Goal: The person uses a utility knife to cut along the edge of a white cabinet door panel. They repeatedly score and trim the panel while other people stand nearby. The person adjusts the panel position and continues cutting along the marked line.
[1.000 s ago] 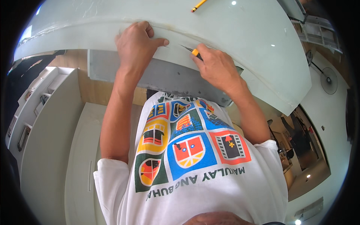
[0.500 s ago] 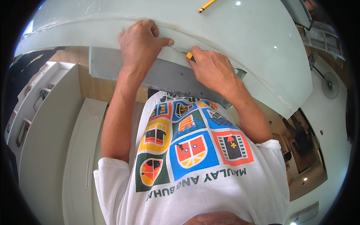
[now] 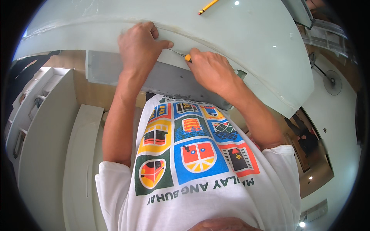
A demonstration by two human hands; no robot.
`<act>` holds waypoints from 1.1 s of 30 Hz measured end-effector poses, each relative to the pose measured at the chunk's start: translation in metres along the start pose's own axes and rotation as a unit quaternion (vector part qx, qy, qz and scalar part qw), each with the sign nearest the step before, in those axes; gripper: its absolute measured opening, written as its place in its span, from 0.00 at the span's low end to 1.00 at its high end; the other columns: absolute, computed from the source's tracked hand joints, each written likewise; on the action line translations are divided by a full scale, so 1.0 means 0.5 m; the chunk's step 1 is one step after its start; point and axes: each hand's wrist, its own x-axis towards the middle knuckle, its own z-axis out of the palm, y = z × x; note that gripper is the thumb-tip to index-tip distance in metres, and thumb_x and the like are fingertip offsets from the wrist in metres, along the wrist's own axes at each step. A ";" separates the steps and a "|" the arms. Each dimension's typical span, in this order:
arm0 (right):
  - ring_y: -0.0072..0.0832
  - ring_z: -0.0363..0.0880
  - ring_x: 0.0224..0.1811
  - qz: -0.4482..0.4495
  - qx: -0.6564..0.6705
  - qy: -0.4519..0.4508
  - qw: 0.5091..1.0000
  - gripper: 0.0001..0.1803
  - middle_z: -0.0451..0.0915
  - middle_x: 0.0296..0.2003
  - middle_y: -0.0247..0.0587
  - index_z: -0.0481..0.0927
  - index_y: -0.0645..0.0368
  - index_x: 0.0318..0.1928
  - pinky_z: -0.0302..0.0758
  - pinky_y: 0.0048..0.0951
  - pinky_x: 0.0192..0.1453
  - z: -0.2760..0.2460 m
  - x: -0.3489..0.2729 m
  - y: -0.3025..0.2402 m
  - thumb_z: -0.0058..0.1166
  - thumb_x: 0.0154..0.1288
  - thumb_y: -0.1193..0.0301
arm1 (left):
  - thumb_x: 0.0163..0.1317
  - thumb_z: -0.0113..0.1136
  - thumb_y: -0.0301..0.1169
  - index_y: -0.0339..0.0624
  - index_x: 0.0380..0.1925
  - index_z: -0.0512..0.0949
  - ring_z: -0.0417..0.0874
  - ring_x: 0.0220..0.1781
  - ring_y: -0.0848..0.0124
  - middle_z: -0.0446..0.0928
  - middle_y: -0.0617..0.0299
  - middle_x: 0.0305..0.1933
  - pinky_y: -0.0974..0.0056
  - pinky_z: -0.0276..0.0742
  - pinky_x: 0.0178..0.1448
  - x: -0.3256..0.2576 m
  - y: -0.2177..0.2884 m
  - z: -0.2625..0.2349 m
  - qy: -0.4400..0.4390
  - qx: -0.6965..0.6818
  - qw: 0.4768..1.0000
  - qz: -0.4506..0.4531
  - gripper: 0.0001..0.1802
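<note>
A pale, glossy panel (image 3: pixel 254 42) spreads across the top of the view, with a clear, wrinkled strip running along its seam. My left hand (image 3: pixel 139 47) rests at the panel's near edge, its fingers curled and its thumb pointing right. Whatever those curled fingers hold, if anything, is hidden. In my right hand (image 3: pixel 213 71) is a thin-bladed tool (image 3: pixel 188 58) with a yellow and black handle. Its narrow metal end points left toward my left thumb, close to the panel. I cannot tell whether the tip touches the surface.
A yellow pencil (image 3: pixel 208 7) lies on the panel, farther off. Below the near edge runs a grey board (image 3: pixel 169 77) with dark marks. White open shelving (image 3: pixel 46 82) stands on the left. On the right are a fan (image 3: pixel 332 82) and a ladder-like metal frame (image 3: pixel 325 32).
The whole view has shifted slightly, so the panel and pencil appear a little farther left. Both hands keep nearly the same place on the panel, and the tool stays in my right hand.
</note>
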 end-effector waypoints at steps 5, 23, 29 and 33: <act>0.56 0.87 0.37 -0.028 -0.034 -0.020 0.999 0.12 0.86 0.30 0.60 0.81 0.67 0.40 0.83 0.51 0.43 -0.018 0.013 -0.016 0.56 0.72 0.68 | 0.40 0.84 0.42 0.40 0.25 0.80 0.79 0.28 0.62 0.81 0.60 0.26 0.57 0.73 0.42 -0.004 -0.007 0.012 0.021 -0.007 1.000 0.022 0.23; 0.48 0.85 0.33 -0.070 -0.052 0.057 0.995 0.15 0.83 0.27 0.53 0.80 0.62 0.41 0.79 0.44 0.38 -0.135 -0.062 0.032 0.55 0.77 0.61 | 0.43 0.83 0.45 0.40 0.20 0.81 0.82 0.34 0.56 0.82 0.55 0.29 0.52 0.72 0.43 -0.002 0.001 0.020 0.008 0.033 0.998 0.055 0.22; 0.53 0.78 0.27 0.043 0.080 0.111 0.990 0.19 0.77 0.22 0.55 0.75 0.64 0.39 0.73 0.46 0.33 -0.110 -0.092 0.096 0.56 0.78 0.58 | 0.43 0.83 0.45 0.39 0.18 0.79 0.78 0.27 0.59 0.78 0.57 0.22 0.54 0.72 0.39 -0.008 0.006 0.021 0.028 0.039 0.996 0.074 0.24; 0.59 0.81 0.31 -0.002 0.069 0.120 0.990 0.17 0.81 0.26 0.58 0.72 0.64 0.40 0.76 0.51 0.38 0.003 -0.060 0.077 0.54 0.78 0.61 | 0.42 0.85 0.45 0.40 0.17 0.77 0.76 0.27 0.64 0.78 0.61 0.23 0.57 0.71 0.42 -0.015 0.024 0.006 -0.035 0.016 0.999 0.015 0.25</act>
